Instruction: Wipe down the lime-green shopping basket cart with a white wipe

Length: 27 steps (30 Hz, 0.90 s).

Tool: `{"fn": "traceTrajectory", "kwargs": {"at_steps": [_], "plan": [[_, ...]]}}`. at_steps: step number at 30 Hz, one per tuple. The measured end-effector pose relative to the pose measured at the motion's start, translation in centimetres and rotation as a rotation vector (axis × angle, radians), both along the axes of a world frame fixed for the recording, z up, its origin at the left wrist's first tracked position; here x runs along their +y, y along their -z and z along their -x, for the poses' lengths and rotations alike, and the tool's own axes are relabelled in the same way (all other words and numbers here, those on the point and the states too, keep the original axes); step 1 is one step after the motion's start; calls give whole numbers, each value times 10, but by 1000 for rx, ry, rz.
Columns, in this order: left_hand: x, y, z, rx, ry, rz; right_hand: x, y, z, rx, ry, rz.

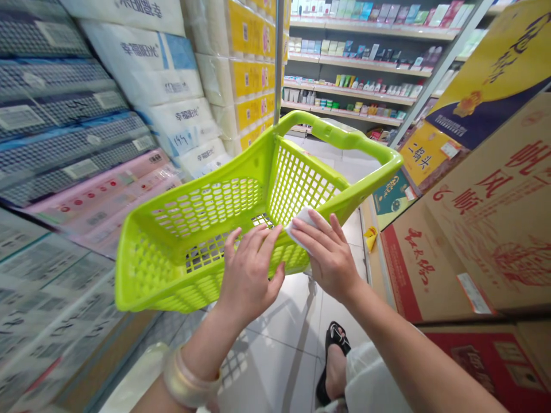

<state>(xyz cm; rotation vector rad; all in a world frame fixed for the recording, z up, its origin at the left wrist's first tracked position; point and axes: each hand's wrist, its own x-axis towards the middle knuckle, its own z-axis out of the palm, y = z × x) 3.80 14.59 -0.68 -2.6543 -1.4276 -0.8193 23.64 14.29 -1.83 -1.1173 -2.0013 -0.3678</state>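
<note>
A bright green shopping cart basket (pixel 193 293) with lattice walls stands in front of me, tilted in view, its handle (pixel 365 140) at the upper right. My right hand (pixel 333 258) presses a folded white cloth or tissue (pixel 303 222) against the basket's near rim, below the handle end. The fingers lie over the cloth and hide part of it. Beside it, my left hand (pixel 249 281) is at the same near rim with its fingers apart and nothing in them. No goods show inside the basket.
Stacked tissue packs (pixel 166 74) rise on the left, with yellow-fronted packs (pixel 249 74) behind the cart. Cardboard boxes (pixel 434 258) line the right side. Shelves of small products (pixel 357 63) stand at the back. A metal pole (pixel 279 57) rises behind the basket above tiled floor (pixel 275 344).
</note>
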Motion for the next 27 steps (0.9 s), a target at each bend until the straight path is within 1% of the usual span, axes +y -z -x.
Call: {"fn": "traceTrajectory", "kwargs": {"at_steps": [1, 4, 6, 7, 10, 12, 14, 17, 19, 21, 24, 25, 27], "plan": [[0, -1, 0, -8, -2, 4, 1, -1, -5, 28, 31, -13], [2, -3, 2, -32, -4, 13, 7, -8, -24, 195, 201, -110], [3, -4, 4, -47, 0, 11, 8, -8, -27, 244, 254, -155], [4, -3, 6, -54, 4, 6, 7, -7, -23, 223, 239, -157], [7, -1, 11, -80, 14, -28, 0, 0, 0, 39, 84, -93], [10, 0, 15, -98, 15, -59, -3, 1, 9, -38, 25, -75], [12, 1, 19, -108, 18, -79, -2, -4, 3, -15, 67, -110], [15, 1, 26, -118, 17, -88, 0, -14, -17, 124, 229, -208], [17, 1, 29, -123, 12, -91, 0, -17, -22, 180, 285, -247], [19, 1, 31, -125, 14, -98, -3, -15, -15, 147, 255, -236], [22, 1, 34, -132, 26, -113, -7, -10, 1, 11, 151, -181], [24, 1, 35, -135, 31, -114, -7, -10, 2, -6, 143, -180], [26, 1, 39, -138, 42, -106, -7, -14, -6, 41, 190, -226]]}}
